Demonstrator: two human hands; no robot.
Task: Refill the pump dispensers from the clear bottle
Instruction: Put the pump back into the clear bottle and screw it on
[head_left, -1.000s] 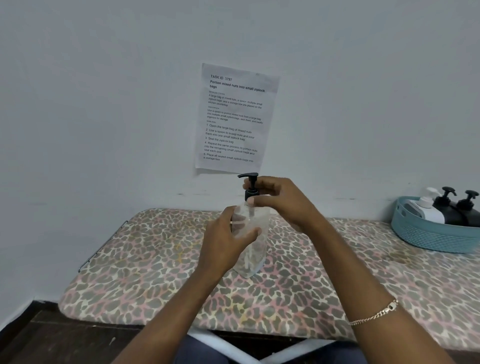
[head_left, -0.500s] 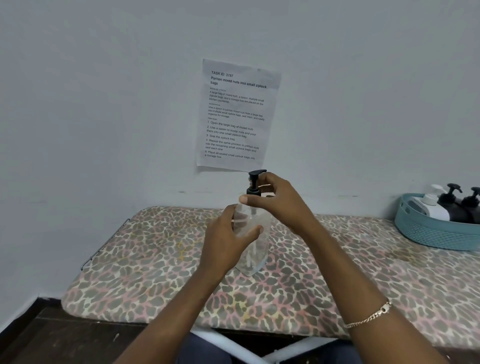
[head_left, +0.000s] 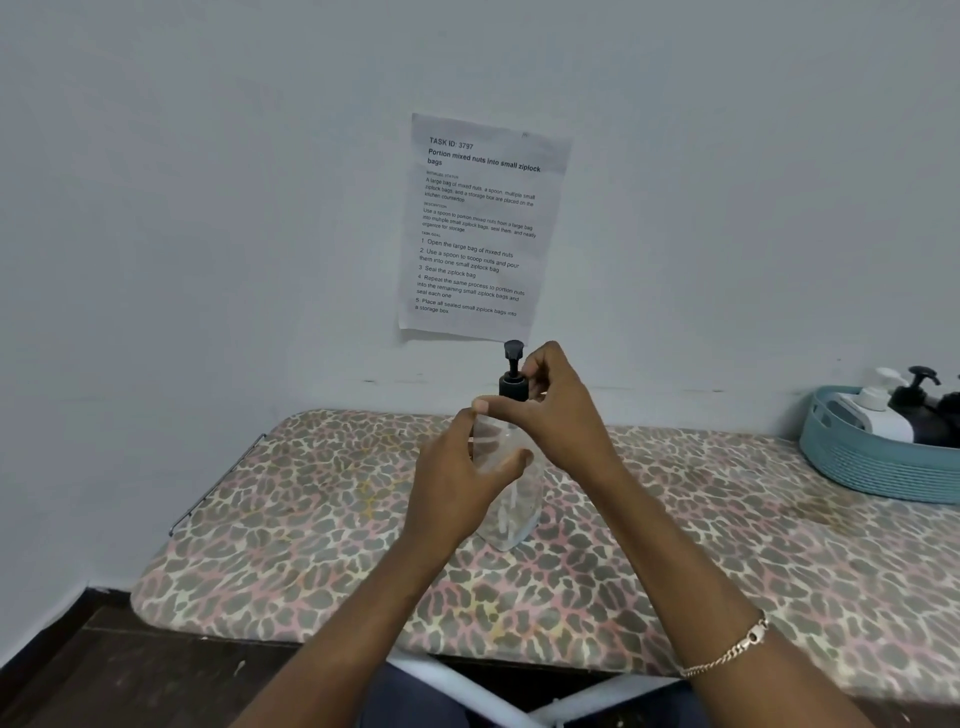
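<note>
A clear plastic bottle (head_left: 511, 512) with a black pump head (head_left: 512, 375) stands upright on the leopard-print board (head_left: 322, 525), near its middle. My left hand (head_left: 457, 475) grips the bottle's body from the left. My right hand (head_left: 553, 410) curls its fingers and thumb round the black pump collar at the bottle's neck. The bottle looks nearly empty. At the far right a white pump dispenser (head_left: 875, 413) and a black pump dispenser (head_left: 922, 410) lie in a teal basket (head_left: 872, 467).
A printed paper sheet (head_left: 480, 228) is stuck to the white wall behind the bottle. The board's front edge runs close to my body, with white legs (head_left: 467, 693) below it. Dark floor (head_left: 130, 670) shows at the lower left.
The pump head has turned, its nozzle swinging from left toward me. My right hand shifted round the collar. The camera tilted slightly, so the bottle and basket sit higher in view.
</note>
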